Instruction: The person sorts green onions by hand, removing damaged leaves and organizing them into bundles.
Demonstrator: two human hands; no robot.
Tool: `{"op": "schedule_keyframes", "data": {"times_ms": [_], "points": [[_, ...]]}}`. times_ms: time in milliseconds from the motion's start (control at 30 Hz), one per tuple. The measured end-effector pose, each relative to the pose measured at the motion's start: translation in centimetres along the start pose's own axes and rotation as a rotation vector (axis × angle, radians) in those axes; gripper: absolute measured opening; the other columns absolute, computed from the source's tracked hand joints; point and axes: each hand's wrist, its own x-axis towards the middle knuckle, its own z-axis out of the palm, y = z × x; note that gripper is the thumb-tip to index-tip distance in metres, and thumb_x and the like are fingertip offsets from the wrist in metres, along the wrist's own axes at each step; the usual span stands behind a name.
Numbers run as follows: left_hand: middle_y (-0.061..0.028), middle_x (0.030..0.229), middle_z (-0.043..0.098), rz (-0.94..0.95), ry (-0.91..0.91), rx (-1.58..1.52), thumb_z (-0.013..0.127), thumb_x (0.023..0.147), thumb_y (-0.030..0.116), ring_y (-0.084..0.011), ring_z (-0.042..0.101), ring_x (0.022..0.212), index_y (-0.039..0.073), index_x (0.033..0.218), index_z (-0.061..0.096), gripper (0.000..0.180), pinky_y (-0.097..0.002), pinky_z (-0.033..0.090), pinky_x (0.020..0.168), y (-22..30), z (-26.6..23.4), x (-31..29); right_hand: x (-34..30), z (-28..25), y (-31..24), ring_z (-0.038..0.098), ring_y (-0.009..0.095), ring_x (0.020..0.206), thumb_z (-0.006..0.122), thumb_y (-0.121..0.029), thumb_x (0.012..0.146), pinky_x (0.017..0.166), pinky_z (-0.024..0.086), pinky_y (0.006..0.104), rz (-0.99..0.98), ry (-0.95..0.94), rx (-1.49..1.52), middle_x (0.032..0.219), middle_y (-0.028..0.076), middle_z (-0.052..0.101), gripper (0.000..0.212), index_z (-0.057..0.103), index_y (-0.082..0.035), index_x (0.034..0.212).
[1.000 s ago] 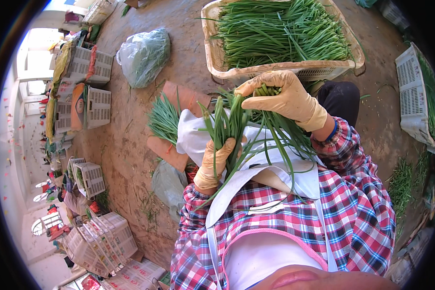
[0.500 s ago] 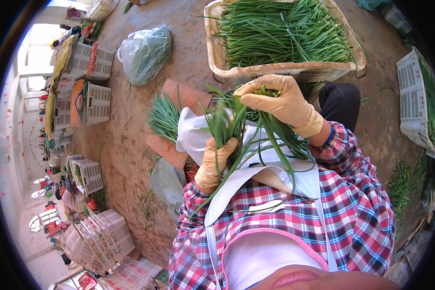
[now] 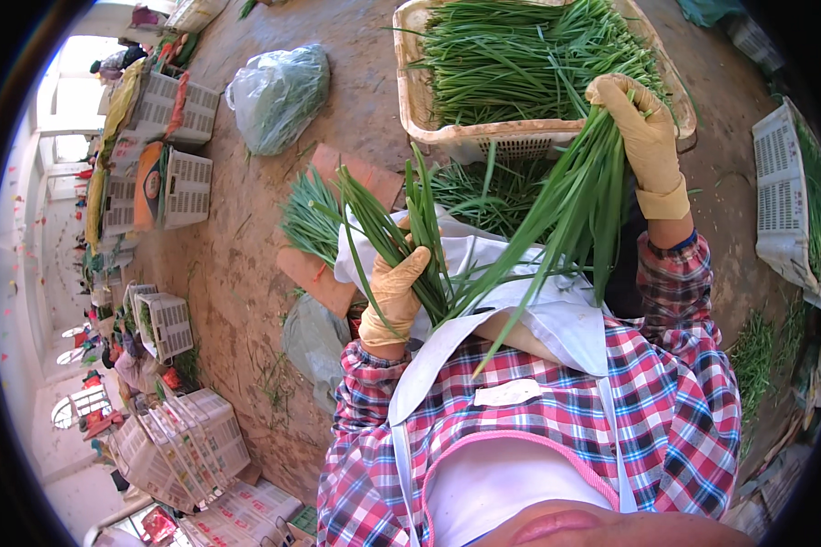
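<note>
My right hand [image 3: 646, 146], in a cream glove, is raised at the crate's near right edge. Its fingers close round the stem ends of a bunch of garlic chives [image 3: 582, 205], whose long leaves hang down over the pale apron [image 3: 552, 305] on my lap. My left hand [image 3: 394, 290], gloved alike, grips a smaller bunch of garlic chives [image 3: 369, 221] above the apron's left side. Beyond my lap stands a cream plastic crate [image 3: 483, 135] filled with chives laid in rows. Loose chives [image 3: 497, 205] lie between crate and apron.
Left of my lap, a chive bundle [image 3: 310, 217] rests by a reddish-brown board [image 3: 360, 178]. A clear plastic bag [image 3: 278, 100] and another bag [image 3: 315, 346] lie on the floor. White crates [image 3: 187, 191] are stacked at left; another crate [image 3: 780, 173] stands at right.
My right hand has moved up and right, away from my left, and its chives now hang spread out below it. The left hand stays near its place, its bunch now fanned upward.
</note>
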Motion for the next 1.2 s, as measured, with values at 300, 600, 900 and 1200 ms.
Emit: {"op": "schedule_keyframes", "data": {"times_ms": [300, 600, 900, 1200], "points": [[-0.0043, 0.093, 0.064, 0.076, 0.085, 0.1, 0.07, 0.075, -0.001, -0.0123, 0.06, 0.079, 0.003, 0.115, 0.056, 0.043, -0.0238, 0.05, 0.068, -0.2, 0.2, 0.2, -1.4, 2.8, 0.9, 0.046, 0.005, 0.058, 0.067, -0.012, 0.078, 0.052, 0.037, 0.0196, -0.113, -0.424, -0.364, 0.064, -0.001, 0.056, 0.011, 0.06, -0.004, 0.073], [-0.0023, 0.102, 0.063, 0.058, -0.021, 0.225, 0.068, 0.08, 0.007, -0.0126, 0.058, 0.092, 0.005, 0.109, 0.061, 0.029, -0.0268, 0.045, 0.084, 0.1, 2.6, -0.3, -4.4, 9.0, 4.8, 0.048, 0.006, 0.06, 0.073, -0.02, 0.076, 0.055, 0.041, 0.0215, -0.152, -0.551, -0.351, 0.066, 0.002, 0.057, 0.023, 0.064, 0.0, 0.082], [-0.0117, 0.12, 0.057, 0.185, -0.053, 0.26, 0.053, 0.092, 0.013, -0.021, 0.057, 0.104, 0.007, 0.119, 0.054, 0.028, -0.0302, 0.052, 0.077, -0.3, 1.0, 0.6, -2.7, 3.9, 2.0, 0.056, 0.007, 0.063, 0.057, -0.008, 0.083, 0.059, 0.047, 0.0208, 0.162, -0.399, 0.006, 0.071, 0.001, 0.061, 0.005, 0.058, -0.003, 0.081], [-0.0092, 0.118, 0.058, 0.183, -0.169, 0.284, 0.057, 0.088, 0.005, -0.013, 0.058, 0.091, 0.003, 0.104, 0.058, 0.016, -0.0274, 0.047, 0.082, -2.4, 0.1, 1.0, -4.2, 8.0, 1.3, 0.052, 0.002, 0.072, 0.075, -0.013, 0.075, 0.067, 0.043, 0.016, 0.137, -0.633, -0.044, 0.086, -0.002, 0.063, 0.035, 0.064, -0.002, 0.107]]}}
